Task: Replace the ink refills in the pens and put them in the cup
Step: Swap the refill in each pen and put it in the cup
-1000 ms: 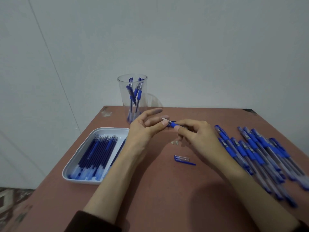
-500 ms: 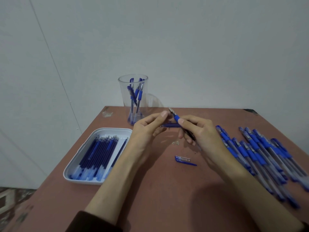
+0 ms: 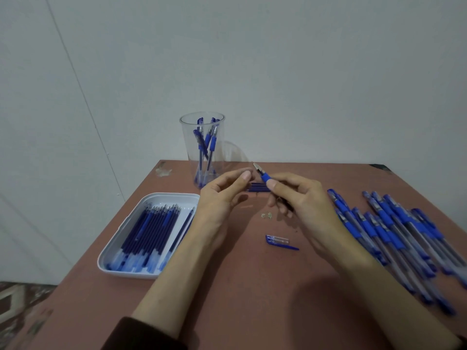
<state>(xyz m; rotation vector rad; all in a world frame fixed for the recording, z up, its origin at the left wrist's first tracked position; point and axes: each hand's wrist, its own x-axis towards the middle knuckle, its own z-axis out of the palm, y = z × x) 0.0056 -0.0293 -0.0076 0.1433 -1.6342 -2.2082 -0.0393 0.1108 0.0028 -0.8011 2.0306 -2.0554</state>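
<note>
We are pinching an uncapped pen [image 3: 264, 176] between thumb and fingers of our right hand [image 3: 303, 200], its metal tip slanting up toward the cup [image 3: 185, 147], just right of it. Our left hand [image 3: 222, 195] is hovering in front of the cup, fingers loosely curled. We cannot tell whether it is gripping the dark refills [image 3: 259, 187] beside it. Finished pens are standing inside the cup.

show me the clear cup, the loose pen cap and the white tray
clear cup [image 3: 187, 140]: head view, upper left wall
pen cap [image 3: 278, 240]: head view, clear barrel
white tray [image 3: 171, 196]: head view, far rim
</note>
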